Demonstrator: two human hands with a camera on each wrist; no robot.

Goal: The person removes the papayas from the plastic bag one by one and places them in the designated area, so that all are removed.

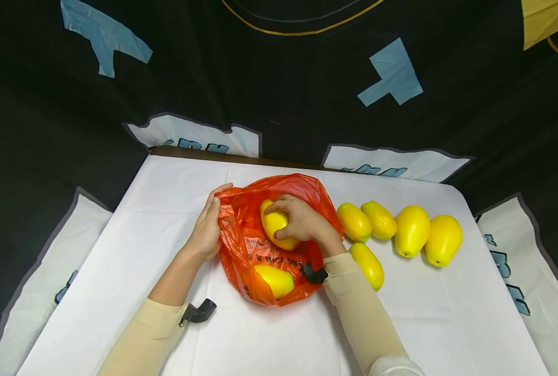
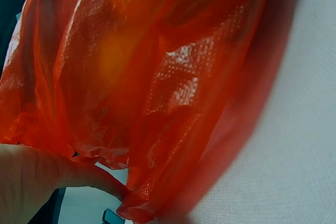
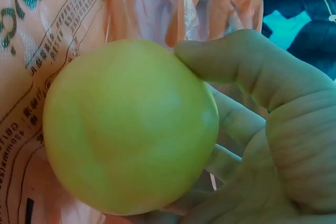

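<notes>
A red plastic bag (image 1: 234,250) lies with its mouth wide open on the white table. My left hand (image 1: 206,224) pinches the bag's left rim; in the left wrist view its thumb (image 2: 89,178) presses on the red film. Inside the bag's mouth, my right hand (image 1: 299,216) grips a yellow papaya (image 1: 273,222), thumb and fingers spread around it. Seen from the right wrist, this papaya (image 3: 131,129) is round and smooth, with printed film beside it. A second yellow papaya (image 1: 276,280) lies in the near part of the bag.
Right of the bag, several yellow papayas (image 1: 412,230) form a row, with another papaya (image 1: 367,265) nearer me, close to my right sleeve (image 1: 363,303). A white cloth (image 1: 448,313) covers the table. Black sheeting (image 1: 288,89) hangs behind the far edge.
</notes>
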